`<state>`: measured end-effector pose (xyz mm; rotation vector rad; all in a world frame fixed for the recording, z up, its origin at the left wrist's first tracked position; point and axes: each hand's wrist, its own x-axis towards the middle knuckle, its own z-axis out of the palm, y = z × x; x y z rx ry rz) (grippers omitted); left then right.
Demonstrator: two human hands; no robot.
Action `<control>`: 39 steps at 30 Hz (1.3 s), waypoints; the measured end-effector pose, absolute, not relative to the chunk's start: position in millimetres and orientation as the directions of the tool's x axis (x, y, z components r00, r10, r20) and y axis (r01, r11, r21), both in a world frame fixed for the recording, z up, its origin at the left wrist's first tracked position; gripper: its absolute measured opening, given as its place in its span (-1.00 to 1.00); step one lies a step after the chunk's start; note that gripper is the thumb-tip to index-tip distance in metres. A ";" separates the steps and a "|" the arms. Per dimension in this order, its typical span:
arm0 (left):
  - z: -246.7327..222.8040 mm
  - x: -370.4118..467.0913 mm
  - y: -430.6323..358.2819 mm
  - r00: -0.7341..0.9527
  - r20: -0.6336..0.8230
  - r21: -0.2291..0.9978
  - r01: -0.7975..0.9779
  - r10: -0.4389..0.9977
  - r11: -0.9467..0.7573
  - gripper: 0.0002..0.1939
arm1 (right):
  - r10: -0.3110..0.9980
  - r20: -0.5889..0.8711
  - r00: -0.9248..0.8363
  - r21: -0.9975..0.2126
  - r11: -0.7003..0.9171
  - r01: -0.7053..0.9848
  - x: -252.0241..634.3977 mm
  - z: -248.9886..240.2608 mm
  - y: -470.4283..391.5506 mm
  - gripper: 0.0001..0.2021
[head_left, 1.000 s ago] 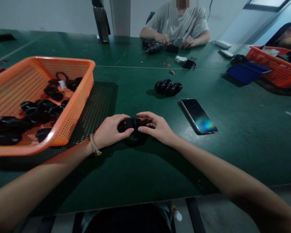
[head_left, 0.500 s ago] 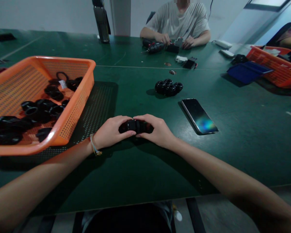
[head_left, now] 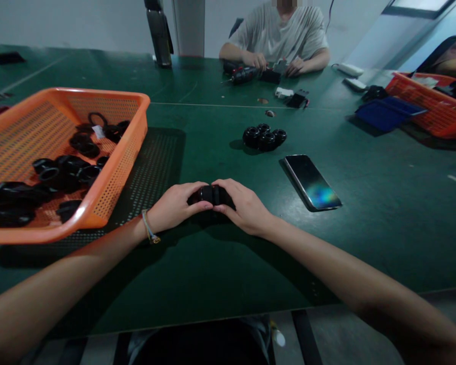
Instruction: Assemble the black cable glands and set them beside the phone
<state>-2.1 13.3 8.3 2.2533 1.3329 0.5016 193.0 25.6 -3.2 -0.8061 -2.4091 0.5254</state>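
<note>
Just above the green table, my left hand [head_left: 179,205] and my right hand [head_left: 243,205] meet around a black plastic fitting [head_left: 210,194]. The left thumb and fingers pinch its left part, and those of the right hand close on the ringed right part. Much of the fitting is hidden by my fingers, so its full shape does not show. A group of several glossy black round fittings [head_left: 266,138] lies beyond my hands. To the right of them rests a smartphone [head_left: 313,182], screen up.
An orange basket [head_left: 129,157] with several black parts stands at left. Far off, a person [head_left: 279,40] works beside a power drill [head_left: 243,75]. A blue tray [head_left: 389,112] and another orange basket [head_left: 433,109] sit at right. A dark bottle-like object [head_left: 160,38] stands at the back.
My right hand has turned slightly, its fingers shifting around the fitting's right part. The left hand stays nearly in place, still gripping.
</note>
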 end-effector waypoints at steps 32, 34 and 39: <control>7.1 -0.9 11.1 0.480 0.094 0.762 0.530 0.873 -0.373 -0.59 | 0.507 0.488 -0.711 -0.363 0.858 0.362 197.1 -7.4 38.1 -0.56; 8.0 -1.1 10.2 0.502 0.078 0.797 0.487 0.861 -0.356 -0.62 | 0.453 0.504 -0.735 -0.305 0.890 0.338 198.1 -6.6 39.9 -0.58; 12.4 1.2 6.6 0.534 0.022 0.858 0.425 0.845 -0.290 -0.66 | 0.395 0.540 -0.743 -0.241 0.919 0.313 195.8 -6.2 42.1 -0.58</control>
